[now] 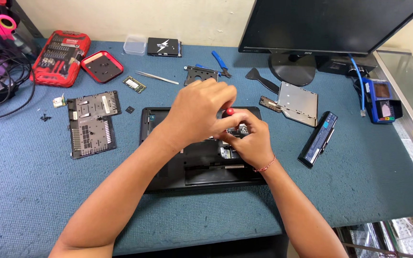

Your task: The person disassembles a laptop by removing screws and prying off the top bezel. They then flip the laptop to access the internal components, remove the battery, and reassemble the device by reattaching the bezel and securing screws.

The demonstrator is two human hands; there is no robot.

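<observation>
A black laptop (168, 162) lies upside down on the blue mat with its bottom cover off. My left hand (197, 112) hovers over its middle, fingertips pinching the red top of a small screwdriver (229, 111). My right hand (247, 141) sits just below and to the right, fingers curled around the screwdriver's lower part against the laptop's open bay. The screwdriver's tip and the spot it touches are hidden by my hands.
A black bottom cover panel (92, 124) lies to the left. A red screwdriver kit (60, 57) and red tray (102, 66) stand at back left. An optical drive (297, 102), laptop battery (317, 138), tweezers (156, 77), memory stick (134, 84) and monitor (326, 24) surround the laptop.
</observation>
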